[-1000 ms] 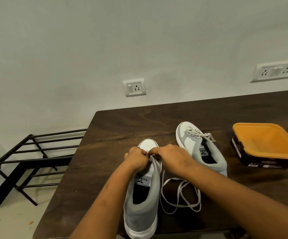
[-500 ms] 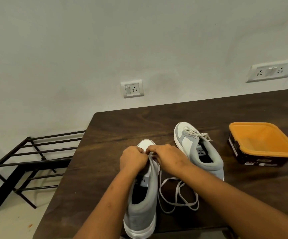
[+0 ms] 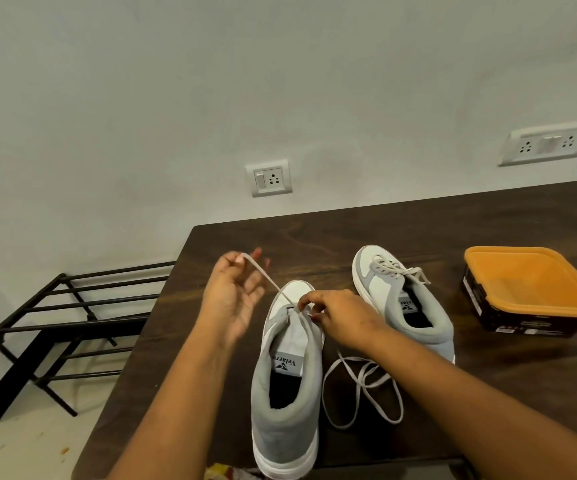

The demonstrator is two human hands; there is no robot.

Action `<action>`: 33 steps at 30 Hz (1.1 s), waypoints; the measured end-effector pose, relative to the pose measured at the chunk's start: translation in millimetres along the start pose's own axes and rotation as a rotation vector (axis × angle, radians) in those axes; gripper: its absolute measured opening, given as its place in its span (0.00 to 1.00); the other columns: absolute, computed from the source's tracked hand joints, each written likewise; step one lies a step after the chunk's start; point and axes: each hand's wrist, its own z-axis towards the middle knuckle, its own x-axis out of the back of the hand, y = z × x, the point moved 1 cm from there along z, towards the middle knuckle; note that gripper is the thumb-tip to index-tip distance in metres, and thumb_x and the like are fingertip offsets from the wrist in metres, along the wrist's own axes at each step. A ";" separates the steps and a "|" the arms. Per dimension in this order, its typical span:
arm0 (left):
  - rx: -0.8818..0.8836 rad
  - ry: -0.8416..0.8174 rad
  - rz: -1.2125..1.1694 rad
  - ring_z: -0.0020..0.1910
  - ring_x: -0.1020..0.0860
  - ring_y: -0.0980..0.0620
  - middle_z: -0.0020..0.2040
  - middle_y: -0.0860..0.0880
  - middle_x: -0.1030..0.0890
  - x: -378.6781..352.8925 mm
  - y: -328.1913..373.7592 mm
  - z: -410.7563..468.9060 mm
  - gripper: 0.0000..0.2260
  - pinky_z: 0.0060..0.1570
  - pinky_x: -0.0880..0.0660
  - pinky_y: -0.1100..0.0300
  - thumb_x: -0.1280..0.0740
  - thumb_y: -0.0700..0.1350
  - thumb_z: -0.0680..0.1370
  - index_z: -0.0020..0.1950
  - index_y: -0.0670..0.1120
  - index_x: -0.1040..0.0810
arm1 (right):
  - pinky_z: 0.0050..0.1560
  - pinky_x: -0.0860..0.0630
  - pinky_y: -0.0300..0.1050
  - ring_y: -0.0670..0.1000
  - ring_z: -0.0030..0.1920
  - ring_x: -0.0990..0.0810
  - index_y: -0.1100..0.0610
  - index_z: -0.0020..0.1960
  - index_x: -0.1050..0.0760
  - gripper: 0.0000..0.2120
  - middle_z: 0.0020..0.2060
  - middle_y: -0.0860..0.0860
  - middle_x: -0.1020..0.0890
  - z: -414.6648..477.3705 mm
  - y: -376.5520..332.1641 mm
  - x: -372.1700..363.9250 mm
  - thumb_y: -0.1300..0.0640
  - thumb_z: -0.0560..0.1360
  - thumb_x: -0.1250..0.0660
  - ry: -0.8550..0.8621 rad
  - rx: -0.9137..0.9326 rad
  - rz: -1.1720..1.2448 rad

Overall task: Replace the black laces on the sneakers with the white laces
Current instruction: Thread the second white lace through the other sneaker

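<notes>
**White lace pulled taut between two hands over the near sneaker**

Across the lower right of the frame, a dark wooden table [image 3: 418, 230], far edge against a pale wall. At lower left, on the floor, a black metal rack [image 3: 72, 306]. On the wall, a single socket plate [image 3: 269, 177] near centre and a longer switch plate [image 3: 550, 145] at the right edge.

On the table by the right edge, a dark box with an orange top [image 3: 529, 289]. Just left of it, the far sneaker [image 3: 429, 327], grey and white, toe toward the wall, threaded with pale lace knotted loosely over the tongue. At bottom centre, the near sneaker [image 3: 283, 427], same colours, heel at the bottom edge, toe pointing up the frame, tongue label showing.

Raised left of that toe, the left hand [image 3: 233, 299], palm toward the camera, fingers loosely spread. Thumb and forefinger pinching the tip of the white lace [image 3: 280, 292] at the very top of the hand. From there, lace stretched straight down and to the right, past the fingers, to the front eyelets of the near sneaker.

On the right side of that shoe, just above the tongue, the right hand [image 3: 340, 317]. Thumb and forefinger closed in a pinch on the lace where it meets the eyelets, remaining fingers curled under. Below the right wrist, slack of the lace lying in loose loops on the table, between the two sneakers.
</notes>
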 end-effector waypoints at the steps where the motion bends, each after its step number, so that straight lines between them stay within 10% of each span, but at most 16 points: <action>1: -0.036 -0.044 -0.101 0.41 0.17 0.50 0.42 0.49 0.16 -1.4 0.4 -0.6 0.12 0.46 0.23 0.54 0.45 0.40 0.82 0.41 0.50 0.28 | 0.46 0.23 0.44 0.49 0.49 0.20 0.40 0.57 0.24 0.13 0.51 0.45 0.18 0.1 -0.6 -0.7 0.55 0.79 0.39 -0.005 0.001 0.006; 3: -0.119 -0.112 -0.016 0.29 0.23 0.56 0.34 0.51 0.21 -6.2 0.1 -1.4 0.13 0.33 0.24 0.63 0.46 0.41 0.82 0.42 0.51 0.28 | 0.46 0.24 0.44 0.49 0.51 0.20 0.40 0.58 0.23 0.12 0.52 0.45 0.18 -0.2 -0.8 -2.3 0.54 0.79 0.39 -0.010 0.002 0.006; 5: -0.331 -0.144 0.614 0.25 0.31 0.60 0.33 0.52 0.28 -6.8 -1.9 1.4 0.11 0.25 0.33 0.67 0.45 0.40 0.81 0.42 0.52 0.29 | 0.47 0.24 0.44 0.50 0.51 0.20 0.40 0.58 0.23 0.13 0.53 0.45 0.19 -1.0 -0.1 -3.4 0.55 0.79 0.39 -0.015 0.002 -0.001; 8: -0.509 -0.295 1.566 0.44 0.25 0.54 0.46 0.51 0.23 -2.2 -18.5 3.9 0.06 0.42 0.27 0.58 0.39 0.41 0.77 0.48 0.52 0.28 | 0.50 0.23 0.47 0.51 0.52 0.20 0.41 0.60 0.24 0.15 0.53 0.47 0.19 -1.4 0.8 -3.6 0.56 0.78 0.38 -0.026 0.004 0.005; 16: -0.121 -0.369 1.915 0.69 0.42 0.45 0.70 0.49 0.39 7.0 -42.3 8.2 0.21 0.63 0.35 0.52 0.31 0.52 0.71 0.63 0.49 0.27 | 0.51 0.22 0.49 0.50 0.50 0.21 0.42 0.58 0.23 0.14 0.52 0.47 0.19 2.7 5.4 -8.0 0.57 0.78 0.37 -0.015 0.021 0.080; 26: -0.154 -0.132 1.640 0.65 0.33 0.49 0.63 0.49 0.27 0.8 -64.8 13.8 0.07 0.56 0.36 0.59 0.36 0.44 0.76 0.43 0.48 0.18 | 0.38 0.28 0.38 0.40 0.35 0.27 0.41 0.53 0.24 0.17 0.48 0.46 0.20 6.0 14.3 -9.1 0.63 0.76 0.38 -0.015 0.055 0.157; 30: -0.023 0.058 0.833 0.42 0.24 0.48 0.43 0.45 0.21 -6.5 -43.8 7.7 0.13 0.44 0.26 0.55 0.41 0.32 0.75 0.36 0.46 0.25 | 0.43 0.26 0.42 0.43 0.40 0.25 0.41 0.55 0.25 0.16 0.49 0.46 0.21 6.3 14.5 -8.6 0.61 0.76 0.38 -0.014 0.059 0.121; 33: -0.116 0.039 0.240 0.46 0.21 0.47 0.45 0.47 0.18 -14.7 -11.4 2.4 0.13 0.47 0.24 0.54 0.46 0.32 0.79 0.39 0.47 0.32 | 0.45 0.26 0.42 0.45 0.44 0.24 0.42 0.57 0.25 0.17 0.51 0.46 0.22 5.8 14.5 -8.6 0.62 0.76 0.37 -0.021 0.058 0.114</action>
